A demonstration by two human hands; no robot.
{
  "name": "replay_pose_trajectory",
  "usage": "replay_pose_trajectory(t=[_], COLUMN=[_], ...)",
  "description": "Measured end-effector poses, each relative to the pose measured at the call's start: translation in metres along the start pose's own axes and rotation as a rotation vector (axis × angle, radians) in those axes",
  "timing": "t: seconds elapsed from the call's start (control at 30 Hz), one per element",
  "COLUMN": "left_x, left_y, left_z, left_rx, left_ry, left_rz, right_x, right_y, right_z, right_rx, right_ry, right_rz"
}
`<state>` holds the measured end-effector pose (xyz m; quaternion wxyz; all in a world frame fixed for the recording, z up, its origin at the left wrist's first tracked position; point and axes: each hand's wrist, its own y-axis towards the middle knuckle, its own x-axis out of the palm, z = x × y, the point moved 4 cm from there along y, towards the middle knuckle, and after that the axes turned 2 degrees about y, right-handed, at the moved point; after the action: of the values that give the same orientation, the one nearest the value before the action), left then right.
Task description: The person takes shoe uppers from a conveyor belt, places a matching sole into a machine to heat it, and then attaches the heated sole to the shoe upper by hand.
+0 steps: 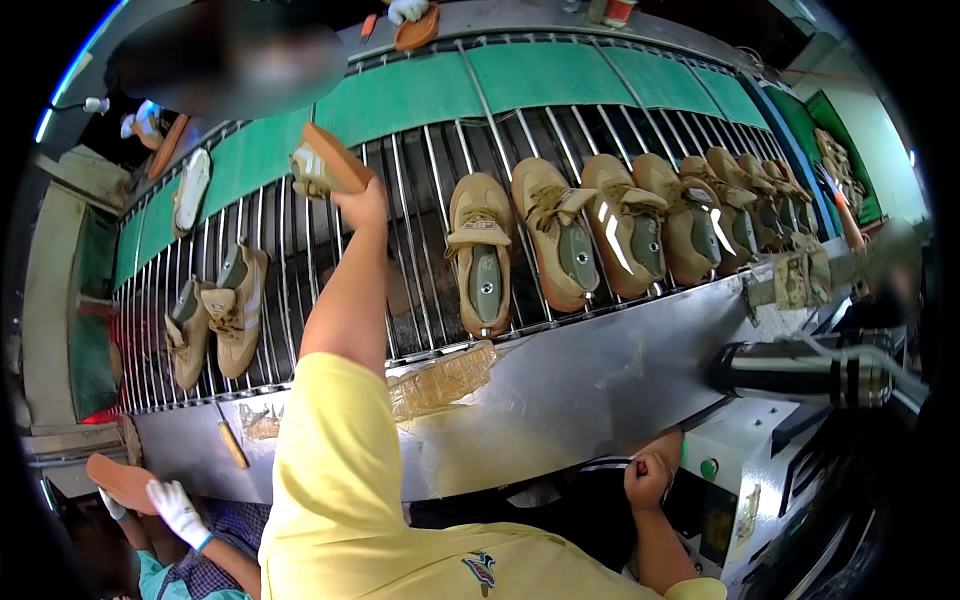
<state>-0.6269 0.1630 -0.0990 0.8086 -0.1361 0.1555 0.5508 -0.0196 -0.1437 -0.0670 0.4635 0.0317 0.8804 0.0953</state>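
My left hand (363, 205), arm stretched out over the conveyor, grips a tan sneaker (313, 170) by one end. The shoe is tipped on its side above the bars, brown sole toward the right and pale stripes on its upper. My right hand (650, 482) is curled into a loose fist near my body, beside a white machine, with nothing showing in it. Right of the held shoe, a row of tan sneakers (480, 255) with green shoe lasts inside stands on the metal bars. Two more tan sneakers (238, 310) rest on the bars at left.
The bar conveyor (405, 260) has a green strip (550, 78) along its far side and a metal ledge (590, 350) in front. A yellow-handled tool (233, 445) lies on the ledge. At lower left, a co-worker's white-gloved hand (178, 512) holds a brown sole (122, 484).
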Motion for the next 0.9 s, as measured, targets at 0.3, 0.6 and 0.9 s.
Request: replay_pose_trajectory(t=[0.3,0.6,0.9], left_x=[-0.188,-0.377,-0.422], left_y=[-0.054,-0.320,-0.492], left_z=[-0.004,-0.046,0.005], left_rx=[-0.342,-0.452,-0.401], left_ry=[-0.788,-0.648,-0.453], left_rz=[-0.714,-0.768,-1.341], right_x=[-0.010,-0.056,-0.119], right_y=[-0.019,-0.009,-0.016], right_z=[-0.033,-0.182,-0.200], right_rx=[-0.330,-1.019,-1.325], right_ry=[0.122,0.287,0.094], right_rz=[-0.232,-0.405,-0.485])
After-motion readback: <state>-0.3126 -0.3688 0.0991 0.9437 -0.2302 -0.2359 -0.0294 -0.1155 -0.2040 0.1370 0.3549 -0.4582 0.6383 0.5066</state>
